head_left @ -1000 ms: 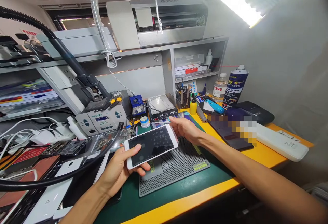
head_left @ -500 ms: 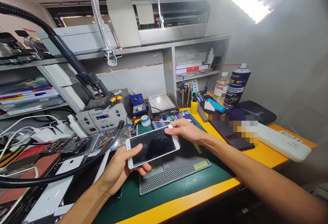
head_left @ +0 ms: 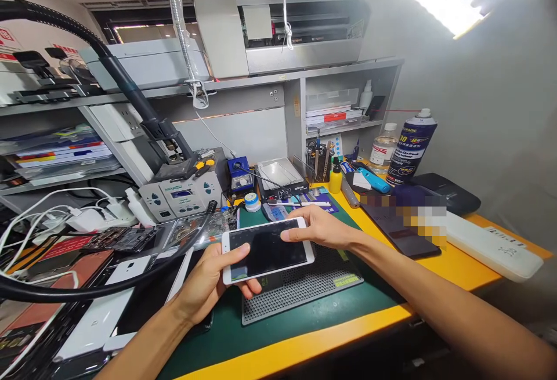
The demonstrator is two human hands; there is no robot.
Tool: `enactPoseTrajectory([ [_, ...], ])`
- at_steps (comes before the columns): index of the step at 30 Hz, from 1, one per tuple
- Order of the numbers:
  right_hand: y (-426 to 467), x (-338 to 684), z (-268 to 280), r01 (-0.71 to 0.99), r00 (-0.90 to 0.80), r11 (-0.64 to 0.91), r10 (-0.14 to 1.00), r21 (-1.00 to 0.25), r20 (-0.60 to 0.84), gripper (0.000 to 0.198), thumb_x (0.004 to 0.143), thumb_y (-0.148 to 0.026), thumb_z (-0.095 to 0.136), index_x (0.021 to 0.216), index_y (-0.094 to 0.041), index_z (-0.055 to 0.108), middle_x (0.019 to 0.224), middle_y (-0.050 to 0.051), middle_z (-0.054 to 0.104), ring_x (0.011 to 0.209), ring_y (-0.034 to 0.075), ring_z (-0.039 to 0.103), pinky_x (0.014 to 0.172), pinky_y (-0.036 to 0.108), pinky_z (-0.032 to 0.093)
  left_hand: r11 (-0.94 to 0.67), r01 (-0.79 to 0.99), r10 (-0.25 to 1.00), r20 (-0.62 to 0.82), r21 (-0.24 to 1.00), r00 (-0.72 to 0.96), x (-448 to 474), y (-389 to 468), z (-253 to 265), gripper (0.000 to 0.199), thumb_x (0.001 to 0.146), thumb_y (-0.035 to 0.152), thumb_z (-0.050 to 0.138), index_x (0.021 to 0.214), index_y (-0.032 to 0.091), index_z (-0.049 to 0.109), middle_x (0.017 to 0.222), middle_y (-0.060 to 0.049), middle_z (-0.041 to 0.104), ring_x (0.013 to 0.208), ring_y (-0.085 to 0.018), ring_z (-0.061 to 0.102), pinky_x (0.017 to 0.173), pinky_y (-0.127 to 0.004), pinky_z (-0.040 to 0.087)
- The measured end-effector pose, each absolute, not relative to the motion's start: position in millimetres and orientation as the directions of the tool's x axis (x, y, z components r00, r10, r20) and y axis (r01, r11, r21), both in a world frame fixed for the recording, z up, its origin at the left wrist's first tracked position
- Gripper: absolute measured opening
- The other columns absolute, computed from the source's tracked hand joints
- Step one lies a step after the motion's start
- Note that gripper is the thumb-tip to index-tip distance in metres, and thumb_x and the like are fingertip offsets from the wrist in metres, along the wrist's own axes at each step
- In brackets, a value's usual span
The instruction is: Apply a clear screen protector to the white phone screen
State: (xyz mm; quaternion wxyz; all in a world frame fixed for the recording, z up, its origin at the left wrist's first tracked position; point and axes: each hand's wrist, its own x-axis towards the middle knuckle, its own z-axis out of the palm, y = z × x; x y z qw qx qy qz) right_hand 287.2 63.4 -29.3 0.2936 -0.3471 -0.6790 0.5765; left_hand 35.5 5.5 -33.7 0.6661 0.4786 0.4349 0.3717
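While both of my hands close on the white phone [head_left: 261, 255], the head view shows me its dark screen facing up, slightly tilted. My left hand [head_left: 206, 272] grips the left end, thumb on the glass, fingers partly visible beneath; my right hand [head_left: 324, 226] holds the right end, its thumb pressed to the screen and its other fingers mostly hidden behind the frame. The phone is above a gray perforated pad [head_left: 300, 299], which lies on a green mat [head_left: 235, 342] over the yellow table [head_left: 348, 328].

Beyond the phone I make out a small round jar [head_left: 251, 202] and a flat metal-topped device [head_left: 278, 174], with a yellow bottle [head_left: 335, 181] further right. A gray station with a display [head_left: 183, 194] is at the back left, a black hose [head_left: 100, 295] curving nearby. To the right I see a dark slab [head_left: 387, 226], a long white case [head_left: 487, 246] and a spray can [head_left: 411, 151] beside a clear bottle [head_left: 383, 151].
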Motion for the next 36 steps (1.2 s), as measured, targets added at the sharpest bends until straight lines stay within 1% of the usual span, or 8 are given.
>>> enactPoseTrajectory([
  [6,64.3,286.0,-28.6,0.113,-0.61,0.05,0.792,-0.992,-0.029,0.038,0.071,-0.051,0.078,0.071,-0.015,0.068,0.063,-0.002,0.055,0.059,0.012,0.045,0.056,0.026,0.031,0.236,-0.006,0.904,-0.217,0.972,0.367,33.9,5.4,-35.2,0.037,0.089,0.042,0.067,0.093,0.005,0.066,0.067,-0.019,0.073,0.052,-0.021,0.068,0.052,-0.026,0.055],
  [10,66.3,286.5,-27.1,0.122,-0.606,0.109,0.796,-0.986,0.013,0.042,0.073,-0.049,0.075,0.055,-0.016,0.056,0.056,-0.005,0.039,0.057,0.01,0.032,0.056,0.027,0.023,0.234,-0.006,0.901,-0.215,0.972,0.378,33.9,3.8,-33.5,0.038,0.089,0.042,0.067,0.094,0.004,0.066,0.064,-0.019,0.072,0.051,-0.022,0.068,0.05,-0.027,0.055],
  [13,67.9,287.0,-28.7,0.105,-0.606,0.148,0.793,-0.983,0.055,0.043,0.075,-0.047,0.073,0.052,-0.017,0.052,0.057,-0.005,0.038,0.059,0.011,0.03,0.058,0.028,0.023,0.237,-0.011,0.898,-0.215,0.971,0.385,34.6,2.8,-32.3,0.036,0.089,0.04,0.067,0.093,0.005,0.065,0.063,-0.019,0.072,0.051,-0.022,0.068,0.05,-0.027,0.055],
  [17,71.3,288.9,-35.4,0.128,-0.525,0.125,0.85,-0.984,0.04,0.055,0.076,-0.057,0.07,0.047,-0.02,0.04,0.051,-0.006,0.03,0.053,0.01,0.024,0.054,0.029,0.021,0.241,-0.015,0.894,-0.215,0.971,0.394,35.4,3.1,-31.8,0.035,0.089,0.041,0.067,0.091,0.005,0.065,0.062,-0.019,0.072,0.049,-0.021,0.067,0.05,-0.026,0.055],
  [24,71.5,289.6,-36.5,0.088,-0.538,0.061,0.843,-0.994,0.004,0.054,0.082,-0.068,0.06,0.059,-0.019,0.062,0.057,0.002,0.053,0.058,0.016,0.043,0.057,0.031,0.034,0.239,-0.008,0.899,-0.218,0.971,0.378,33.9,4.4,-33.3,0.033,0.089,0.038,0.067,0.091,0.006,0.064,0.063,-0.019,0.072,0.049,-0.022,0.067,0.05,-0.027,0.055],
  [27,69.3,288.3,-31.8,0.104,-0.577,0.144,0.814,-0.984,0.059,0.047,0.081,-0.06,0.067,0.062,-0.017,0.066,0.063,0.001,0.057,0.064,0.016,0.047,0.063,0.031,0.036,0.238,-0.012,0.895,-0.214,0.971,0.392,33.9,4.2,-33.6,0.032,0.09,0.038,0.065,0.09,0.006,0.065,0.061,-0.019,0.072,0.048,-0.022,0.067,0.05,-0.027,0.055],
  [31,63.1,286.7,-25.6,0.127,-0.647,0.215,0.758,-0.968,0.083,0.032,0.079,-0.048,0.074,0.08,-0.016,0.075,0.074,0.0,0.063,0.071,0.015,0.05,0.068,0.028,0.036,0.253,-0.012,0.875,-0.223,0.967,0.43,36.4,2.7,-32.8,0.031,0.089,0.036,0.065,0.088,0.006,0.066,0.06,-0.018,0.071,0.048,-0.021,0.067,0.049,-0.026,0.055],
  [36,49.0,282.2,-17.7,0.278,-0.669,0.316,0.741,-0.907,0.053,0.037,0.081,-0.049,0.072,0.091,-0.015,0.077,0.074,0.0,0.064,0.068,0.014,0.05,0.062,0.026,0.036,0.267,-0.001,0.845,-0.234,0.964,0.481,41.2,-0.1,-35.3,0.031,0.089,0.037,0.065,0.094,0.006,0.067,0.061,-0.017,0.072,0.047,-0.02,0.067,0.048,-0.025,0.054],
])
